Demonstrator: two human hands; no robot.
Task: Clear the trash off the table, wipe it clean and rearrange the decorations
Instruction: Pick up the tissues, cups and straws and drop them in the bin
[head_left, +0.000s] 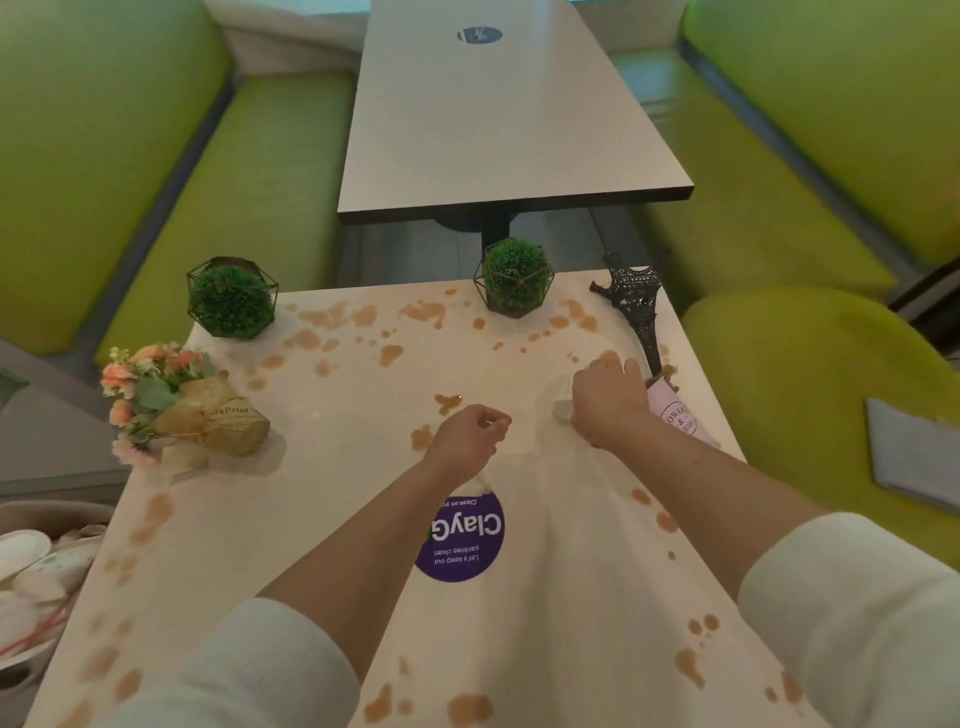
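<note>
The cream table (332, 519) is spotted all over with brown stains. My right hand (608, 400) presses down on a small white wipe (562, 408) right of the table's middle, fingers curled over it. My left hand (467, 436) is a closed fist with nothing visible in it, resting on the table just left of the right hand. A pale, stain-free patch spreads around and below both hands. Decorations stand along the edges: two green ball plants in wire frames (231, 301) (514, 278), a flower bouquet in gold wrap (182, 410), a black Eiffel tower model (636, 306) and a pink wrapped bundle (678, 415) partly under my right wrist.
A round purple sticker (467, 540) lies on the table between my forearms. A bin with used paper plates (36, 566) stands at the lower left. Green bench seats flank the table, with a grey folded item (914, 452) on the right one. Another table (493, 119) stands ahead.
</note>
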